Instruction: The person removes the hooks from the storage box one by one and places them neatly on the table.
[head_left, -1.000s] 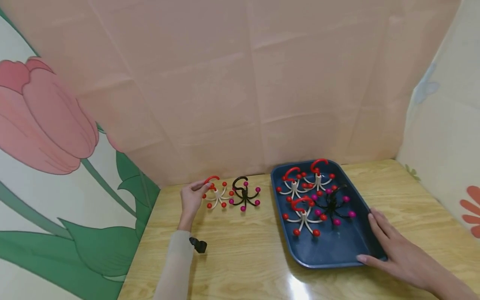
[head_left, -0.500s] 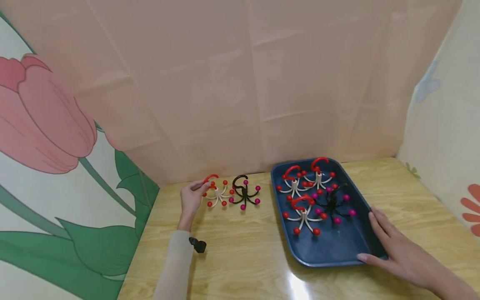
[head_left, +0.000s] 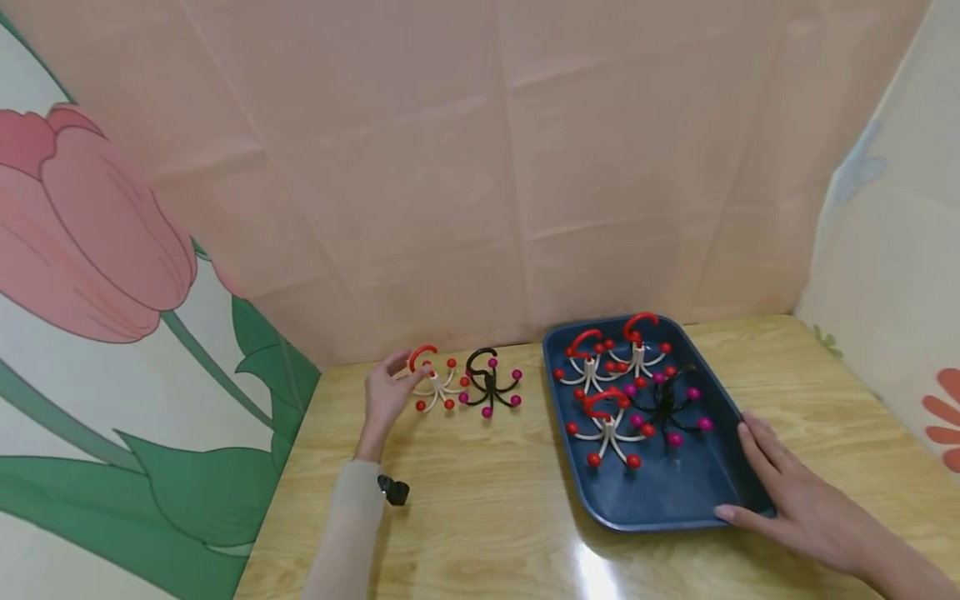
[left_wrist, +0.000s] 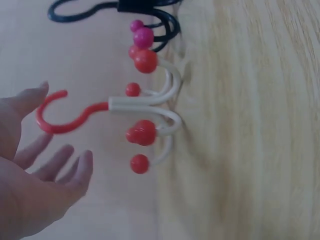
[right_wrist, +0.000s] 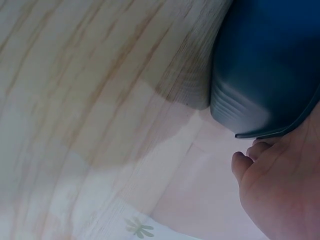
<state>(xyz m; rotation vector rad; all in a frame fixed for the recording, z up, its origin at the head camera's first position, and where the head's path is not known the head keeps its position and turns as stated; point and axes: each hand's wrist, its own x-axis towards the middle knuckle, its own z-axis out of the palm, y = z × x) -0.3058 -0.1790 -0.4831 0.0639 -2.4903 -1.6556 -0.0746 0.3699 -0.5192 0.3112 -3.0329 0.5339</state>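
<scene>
A white hook hanger [head_left: 437,385] with a red hook and red ball tips stands upright on the wooden table at the left. My left hand [head_left: 387,397] is right beside its red hook. In the left wrist view the fingers [left_wrist: 55,162] are spread around the hook [left_wrist: 62,127], not closed on it. Just to the right stands a black hook hanger [head_left: 489,385] with magenta ball tips. My right hand [head_left: 795,504] holds the near right corner of the blue tray [head_left: 697,500], thumb over the rim and fingers along the outer side.
Inside the tray are three white hook hangers [head_left: 609,433] with red hooks and a black hook hanger [head_left: 664,407] with magenta tips. A pink cloth backdrop [head_left: 420,208] rises behind the table [head_left: 480,517]. Printed panels with a tulip [head_left: 120,225] and flowers flank it.
My left thumb and fingers have come off the white hanger's red hook, which they pinched before. The hanger stays standing in about the same spot. My right hand and the tray have not moved.
</scene>
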